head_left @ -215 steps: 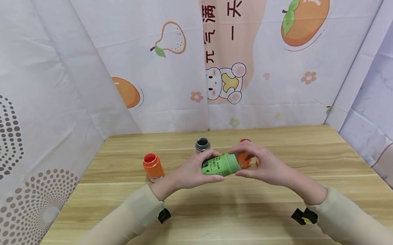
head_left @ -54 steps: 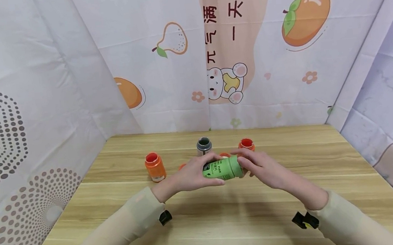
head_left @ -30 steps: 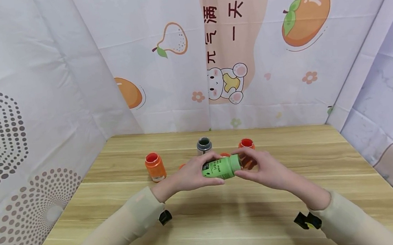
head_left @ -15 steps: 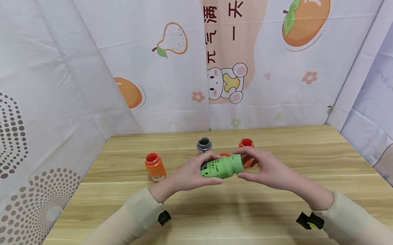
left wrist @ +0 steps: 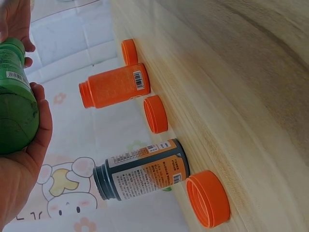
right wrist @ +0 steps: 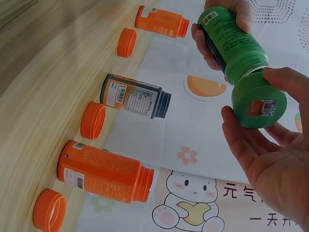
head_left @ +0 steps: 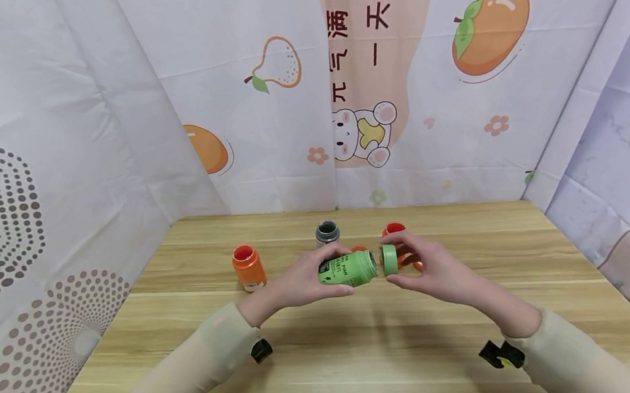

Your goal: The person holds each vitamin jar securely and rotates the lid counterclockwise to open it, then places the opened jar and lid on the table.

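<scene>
In the head view my left hand grips the body of a green bottle, tilted on its side with its mouth toward the right. The fingertips and thumb of my right hand pinch a green screw cap. A narrow gap shows between cap and bottle mouth; the bottle is uncapped. In the right wrist view the cap shows a small label on its top, close to the bottle's neck. Both hands are above the table.
Behind the hands stand an uncapped orange bottle, a dark grey bottle and another orange bottle. Orange caps lie on the wooden table beside them. A printed curtain hangs at the table's back edge.
The green cap was turned on the bottle by my right hand and has come off. My right hand has drawn it slightly right; the bottle has shifted a little left.
</scene>
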{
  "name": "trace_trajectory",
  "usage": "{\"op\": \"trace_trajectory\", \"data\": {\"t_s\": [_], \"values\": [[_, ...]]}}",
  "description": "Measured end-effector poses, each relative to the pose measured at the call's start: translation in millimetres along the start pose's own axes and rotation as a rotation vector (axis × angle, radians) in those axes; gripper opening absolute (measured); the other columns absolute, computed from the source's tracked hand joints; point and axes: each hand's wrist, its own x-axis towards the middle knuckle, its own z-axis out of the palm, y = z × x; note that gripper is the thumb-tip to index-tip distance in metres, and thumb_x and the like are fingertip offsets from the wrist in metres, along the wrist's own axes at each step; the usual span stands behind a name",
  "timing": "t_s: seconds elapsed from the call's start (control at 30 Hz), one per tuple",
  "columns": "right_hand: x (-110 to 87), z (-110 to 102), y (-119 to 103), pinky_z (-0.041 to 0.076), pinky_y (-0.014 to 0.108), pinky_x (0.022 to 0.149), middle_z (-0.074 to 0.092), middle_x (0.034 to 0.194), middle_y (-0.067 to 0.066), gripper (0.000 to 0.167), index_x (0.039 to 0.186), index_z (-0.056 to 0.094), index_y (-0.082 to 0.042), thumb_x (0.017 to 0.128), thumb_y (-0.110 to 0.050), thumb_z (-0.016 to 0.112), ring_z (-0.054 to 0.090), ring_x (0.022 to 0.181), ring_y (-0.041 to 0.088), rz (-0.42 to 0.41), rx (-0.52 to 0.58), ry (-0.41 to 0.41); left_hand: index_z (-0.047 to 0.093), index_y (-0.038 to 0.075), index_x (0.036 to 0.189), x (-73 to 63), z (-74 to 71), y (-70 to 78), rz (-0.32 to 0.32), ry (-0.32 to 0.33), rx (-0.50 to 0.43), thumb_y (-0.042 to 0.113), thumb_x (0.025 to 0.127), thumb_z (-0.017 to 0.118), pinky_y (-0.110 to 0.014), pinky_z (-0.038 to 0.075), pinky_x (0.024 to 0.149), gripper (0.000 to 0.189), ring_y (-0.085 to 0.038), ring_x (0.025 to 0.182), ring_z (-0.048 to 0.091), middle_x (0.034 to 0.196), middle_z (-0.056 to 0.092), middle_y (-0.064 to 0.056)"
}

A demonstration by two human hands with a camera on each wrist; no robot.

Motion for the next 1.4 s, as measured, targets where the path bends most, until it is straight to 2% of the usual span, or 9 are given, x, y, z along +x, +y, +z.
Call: {"op": "trace_trajectory", "data": {"t_s": [0.27, 0.43, 0.57, 0.77, 0.97, 1.07, 1.27, 1.4], "values": [[-0.1, -2.7, 4.2, 0.053, 0.034, 0.083, 0.06, 0.109, -0.001, 0.052, 0.123, 0.051, -0.01, 0.08, -0.003, 0.079, 0.063, 0.095, 0.017, -0.013, -0.024, 0.011, 0.054, 0.02, 0.126, -3.8, -1.6, -2.8, -0.004, 0.011, -0.029, 0.026, 0.083, 0.079, -0.032, 0.051, 0.074, 0.051, -0.016, 0.092, 0.056, 0.11, 0.059, 0.004], [-0.2, -4.5, 8.0, 0.052, 0.034, 0.08, 0.06, 0.113, -0.002, 0.052, 0.122, 0.052, -0.01, 0.079, -0.005, 0.081, 0.062, 0.093, 0.015, -0.041, -0.067, 0.028, 0.053, 0.019, 0.128, -6.6, -2.2, -6.2, -0.02, 0.027, -0.028, 0.027, 0.083, 0.079, -0.033, 0.051, 0.075, 0.052, -0.016, 0.093, 0.056, 0.113, 0.059, 0.004], [-0.1, -5.1, 11.7, 0.053, 0.035, 0.081, 0.059, 0.109, 0.0, 0.05, 0.122, 0.051, -0.008, 0.08, -0.005, 0.079, 0.063, 0.092, 0.017, -0.024, -0.031, 0.022, 0.053, 0.017, 0.129, -8.6, -2.1, -8.7, -0.036, 0.045, -0.02, 0.026, 0.082, 0.079, -0.033, 0.051, 0.077, 0.054, -0.016, 0.095, 0.055, 0.116, 0.059, 0.004], [0.7, -2.4, 16.8, 0.052, 0.037, 0.086, 0.059, 0.107, 0.003, 0.048, 0.121, 0.051, -0.007, 0.081, -0.004, 0.078, 0.064, 0.099, 0.021, 0.012, 0.044, 0.008, 0.05, 0.016, 0.133, -11.2, -2.4, -12.5, -0.062, 0.063, -0.042, 0.023, 0.084, 0.079, -0.036, 0.049, 0.082, 0.058, -0.017, 0.098, 0.054, 0.124, 0.057, 0.002], [0.7, 3.1, 22.2, 0.052, 0.035, 0.085, 0.06, 0.108, 0.003, 0.052, 0.121, 0.051, -0.007, 0.079, 0.0, 0.079, 0.064, 0.1, 0.021, 0.024, 0.044, 0.011, 0.049, 0.016, 0.133, -13.8, -2.0, -17.5, -0.071, 0.084, -0.05, 0.02, 0.084, 0.078, -0.037, 0.048, 0.084, 0.057, -0.018, 0.1, 0.054, 0.126, 0.056, 0.002], [1.7, 5.9, 25.6, 0.052, 0.033, 0.085, 0.06, 0.112, 0.007, 0.053, 0.123, 0.052, -0.003, 0.078, 0.003, 0.079, 0.064, 0.1, 0.023, 0.031, 0.067, 0.005, 0.049, 0.017, 0.131, -15.1, -1.7, -20.2, -0.067, 0.096, -0.066, 0.017, 0.084, 0.078, -0.039, 0.048, 0.085, 0.055, -0.019, 0.101, 0.054, 0.125, 0.056, 0.001], [4.2, 9.3, 33.2, 0.051, 0.031, 0.086, 0.06, 0.117, 0.014, 0.052, 0.126, 0.055, 0.004, 0.079, 0.001, 0.078, 0.064, 0.1, 0.024, 0.056, 0.13, -0.045, 0.046, 0.018, 0.131, -19.1, -1.0, -25.7, -0.084, 0.114, -0.103, 0.016, 0.084, 0.077, -0.041, 0.046, 0.088, 0.056, -0.02, 0.105, 0.052, 0.123, 0.056, 0.001], [5.1, 12.2, 36.5, 0.051, 0.036, 0.087, 0.06, 0.115, 0.01, 0.052, 0.125, 0.055, 0.002, 0.08, -0.004, 0.079, 0.063, 0.097, 0.023, 0.07, 0.129, -0.067, 0.045, 0.018, 0.132, -21.3, -0.1, -28.3, -0.094, 0.125, -0.111, 0.015, 0.084, 0.078, -0.042, 0.044, 0.091, 0.058, -0.02, 0.107, 0.052, 0.125, 0.056, 0.0]]}}
